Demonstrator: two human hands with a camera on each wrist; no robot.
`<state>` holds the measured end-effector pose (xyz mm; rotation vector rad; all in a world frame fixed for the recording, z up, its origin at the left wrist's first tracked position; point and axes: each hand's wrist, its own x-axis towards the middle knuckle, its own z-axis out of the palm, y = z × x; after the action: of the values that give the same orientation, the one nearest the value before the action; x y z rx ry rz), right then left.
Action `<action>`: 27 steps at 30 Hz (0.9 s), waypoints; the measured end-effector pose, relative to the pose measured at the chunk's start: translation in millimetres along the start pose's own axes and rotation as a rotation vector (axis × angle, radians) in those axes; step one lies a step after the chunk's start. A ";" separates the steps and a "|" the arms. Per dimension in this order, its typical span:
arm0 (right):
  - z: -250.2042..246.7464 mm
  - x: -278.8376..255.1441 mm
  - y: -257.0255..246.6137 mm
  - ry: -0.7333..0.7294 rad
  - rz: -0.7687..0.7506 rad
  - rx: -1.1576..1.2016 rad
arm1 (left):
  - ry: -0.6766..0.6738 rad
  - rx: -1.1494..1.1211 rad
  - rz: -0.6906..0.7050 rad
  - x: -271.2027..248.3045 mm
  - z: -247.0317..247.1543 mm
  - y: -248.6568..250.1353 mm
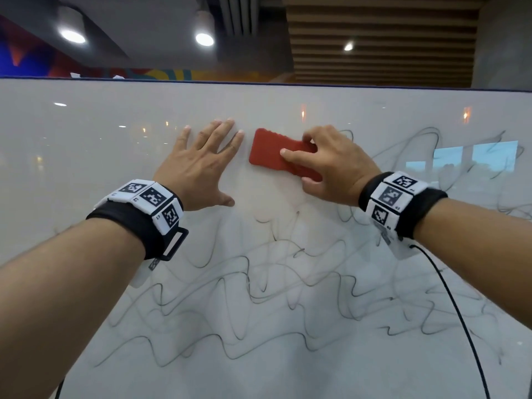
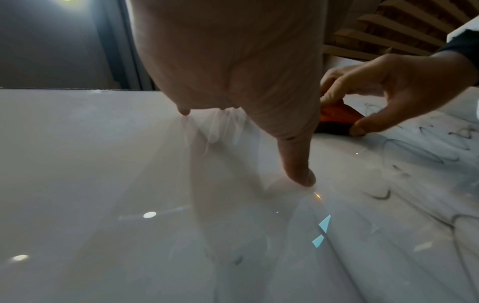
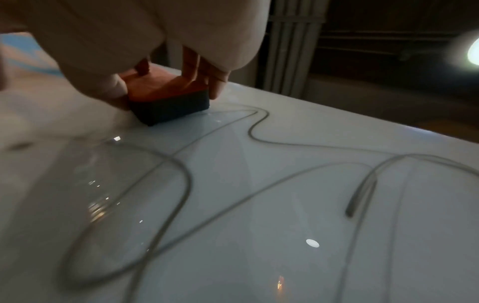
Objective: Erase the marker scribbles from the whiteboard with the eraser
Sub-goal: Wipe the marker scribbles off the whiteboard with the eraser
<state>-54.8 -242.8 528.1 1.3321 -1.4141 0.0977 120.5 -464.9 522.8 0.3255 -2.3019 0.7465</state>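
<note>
A red eraser [image 1: 270,152] with a dark felt base [image 3: 171,107] lies flat against the white whiteboard [image 1: 86,133], near its top edge. My right hand [image 1: 331,162] grips it, thumb on the near side and fingers over the far side. My left hand [image 1: 201,165] presses flat on the board just left of the eraser, fingers spread. Black marker scribbles [image 1: 230,298] cover the lower and right parts of the board. The eraser [image 2: 337,116] also shows beyond my left thumb [image 2: 298,164] in the left wrist view. Scribble lines [image 3: 233,164] run close to the eraser's felt.
The board's dark top edge [image 1: 259,82] runs across the head view, with ceiling lights [image 1: 204,38] and wooden slats [image 1: 383,38] above. A black cable [image 1: 454,312] hangs from my right wrist band. The board area around my left hand shows no marks.
</note>
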 end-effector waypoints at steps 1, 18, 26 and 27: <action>3.4 -1.6 -5.0 0.009 0.002 0.003 | 0.001 -0.005 -0.004 -0.7 0.2 -0.1; 29.5 -32.7 -27.2 -0.041 -0.227 0.046 | -0.001 -0.001 0.012 0.0 -1.8 5.0; 3.8 -18.7 15.8 0.008 -0.089 -0.009 | -0.012 0.017 0.020 6.6 -2.8 7.8; 4.5 -20.7 15.4 0.031 -0.060 -0.011 | -0.009 0.014 0.019 6.3 -2.9 8.0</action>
<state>-74.5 -227.3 520.6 1.3574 -1.3455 0.0708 114.0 -456.9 525.4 0.3145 -2.3124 0.7725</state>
